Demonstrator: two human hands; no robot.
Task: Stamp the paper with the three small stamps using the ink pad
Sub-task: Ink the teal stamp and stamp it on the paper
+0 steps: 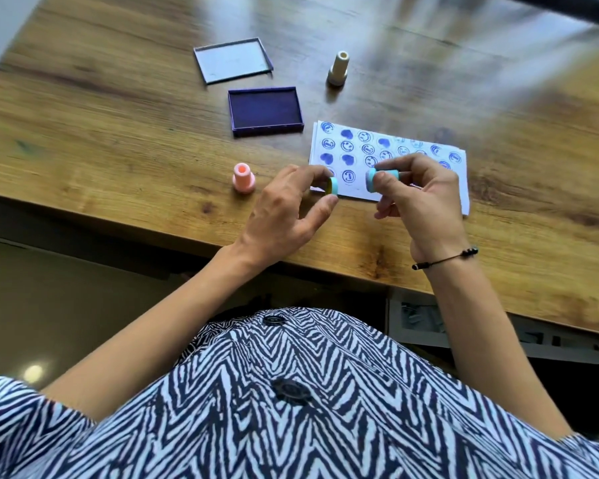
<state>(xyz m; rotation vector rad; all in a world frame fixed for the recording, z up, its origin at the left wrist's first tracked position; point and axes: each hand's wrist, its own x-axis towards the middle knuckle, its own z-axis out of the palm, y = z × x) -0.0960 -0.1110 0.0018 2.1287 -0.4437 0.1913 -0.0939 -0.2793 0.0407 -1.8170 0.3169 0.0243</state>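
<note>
My right hand [426,205] holds a small blue stamp [382,176] on its side, its stamping face turned left. My left hand [287,209] pinches the stamp's round blue cap [333,186] between thumb and fingers, a short gap from the stamp. Both hover over the near-left corner of the white paper [459,188], which is covered with several blue smiley and heart prints. The open purple ink pad [265,110] lies behind the paper's left end. A pink stamp [244,178] stands upright left of my left hand. A cream stamp [338,68] stands upright farther back.
The ink pad's clear lid [233,59] lies behind the pad on the wooden table [118,133]. The table's near edge runs just under my wrists. A thin black bracelet [443,259] is on my right wrist.
</note>
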